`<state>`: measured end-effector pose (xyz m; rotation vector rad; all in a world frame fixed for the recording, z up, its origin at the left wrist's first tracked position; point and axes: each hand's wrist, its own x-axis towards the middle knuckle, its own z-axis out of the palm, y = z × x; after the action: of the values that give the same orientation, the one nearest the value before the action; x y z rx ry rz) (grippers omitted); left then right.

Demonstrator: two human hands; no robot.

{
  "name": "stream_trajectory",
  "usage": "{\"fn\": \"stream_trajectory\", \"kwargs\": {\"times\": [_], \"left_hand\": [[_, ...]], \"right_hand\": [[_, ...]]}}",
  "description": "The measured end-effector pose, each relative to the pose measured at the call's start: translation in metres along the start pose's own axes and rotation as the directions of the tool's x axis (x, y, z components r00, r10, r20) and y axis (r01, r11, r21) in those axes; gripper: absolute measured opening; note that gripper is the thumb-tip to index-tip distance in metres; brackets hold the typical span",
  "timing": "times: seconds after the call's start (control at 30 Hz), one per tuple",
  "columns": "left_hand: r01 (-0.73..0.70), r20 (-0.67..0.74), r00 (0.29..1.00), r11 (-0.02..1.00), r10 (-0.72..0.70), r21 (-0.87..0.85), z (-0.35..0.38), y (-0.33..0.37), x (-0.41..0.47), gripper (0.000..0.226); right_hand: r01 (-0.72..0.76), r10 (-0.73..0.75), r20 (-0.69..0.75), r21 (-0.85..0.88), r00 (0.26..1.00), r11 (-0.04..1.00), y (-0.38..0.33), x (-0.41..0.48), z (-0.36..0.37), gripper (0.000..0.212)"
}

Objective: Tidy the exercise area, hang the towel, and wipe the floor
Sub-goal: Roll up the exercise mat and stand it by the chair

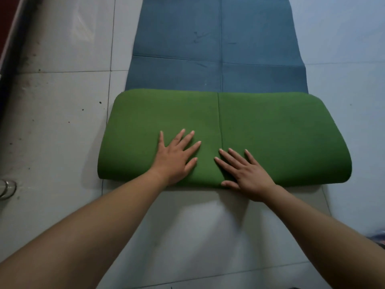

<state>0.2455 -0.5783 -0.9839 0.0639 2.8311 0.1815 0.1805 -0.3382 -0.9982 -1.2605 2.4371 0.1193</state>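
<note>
On the tiled floor (58, 113), the mat (270, 132) has its green roll crosswise, long axis left to right, blue length stretching away; left hand (173, 158) and right hand (249, 177) press it, fingers (187, 139) spread.

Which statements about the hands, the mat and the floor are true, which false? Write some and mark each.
The left hand and the right hand lie flat on the green side of the mat. True.
The left hand holds a towel. False: it rests open on the mat.
The far stretch of the mat is blue. True.
The mat lies on carpet. False: it lies on a tiled floor.
</note>
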Motion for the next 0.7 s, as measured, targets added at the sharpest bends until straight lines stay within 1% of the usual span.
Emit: {"fn": "stream_trajectory", "kwargs": {"times": [0.07, 0.1, 0.13, 0.2, 0.27, 0.33, 0.43, 0.5, 0.63, 0.7], "left_hand": [[-0.134, -0.093, 0.986, 0.990, 0.137, 0.039, 0.002, 0.009, -0.010, 0.054], [-0.200, -0.099, 0.974, 0.978, 0.206, 0.062, 0.007, 0.014, -0.017, 0.056], [-0.236, -0.064, 0.968, 0.969, 0.241, 0.074, 0.012, 0.017, -0.022, 0.058], [-0.207, 0.047, 0.978, 0.978, 0.205, 0.041, 0.021, 0.018, -0.027, 0.062], [-0.180, 0.099, 0.979, 0.983, 0.181, -0.016, 0.023, 0.013, -0.024, 0.064], [-0.217, 0.120, 0.969, 0.976, 0.218, -0.025, 0.025, 0.008, -0.019, 0.068], [-0.241, 0.153, 0.958, 0.970, 0.243, -0.034, 0.026, 0.005, -0.016, 0.080], [-0.240, 0.160, 0.957, 0.970, 0.244, -0.045, 0.024, 0.006, -0.017, 0.080], [-0.245, 0.141, 0.957, 0.966, 0.254, -0.077, 0.017, 0.005, -0.015, 0.077], [-0.253, 0.140, 0.955, 0.964, 0.262, -0.077, 0.010, 0.004, -0.011, 0.074]], "right_hand": [[-0.060, 0.060, -0.014, 0.026, 0.998, 0.998, 0.002, 0.006, 0.000, 0.072], [-0.085, 0.086, -0.006, 0.037, 0.996, 0.996, 0.003, 0.008, 0.000, 0.072], [-0.098, 0.098, -0.004, 0.046, 0.995, 0.994, 0.003, 0.010, 0.000, 0.073], [-0.092, 0.092, 0.001, 0.050, 0.996, 0.995, 0.001, 0.011, -0.001, 0.078], [-0.064, 0.064, 0.001, 0.044, 0.998, 0.997, 0.000, 0.009, -0.005, 0.083], [-0.003, 0.003, -0.013, 0.005, 1.000, 1.000, -0.001, 0.005, -0.011, 0.087], [0.093, -0.094, -0.006, -0.118, 0.996, 0.989, 0.003, -0.006, -0.015, 0.078], [0.115, -0.113, 0.022, -0.151, 0.993, 0.982, 0.009, -0.011, -0.014, 0.074], [0.131, -0.132, -0.002, -0.111, 0.991, 0.985, 0.012, -0.016, -0.018, 0.067], [0.149, -0.150, -0.013, -0.049, 0.989, 0.988, 0.014, -0.015, -0.022, 0.064]]}}
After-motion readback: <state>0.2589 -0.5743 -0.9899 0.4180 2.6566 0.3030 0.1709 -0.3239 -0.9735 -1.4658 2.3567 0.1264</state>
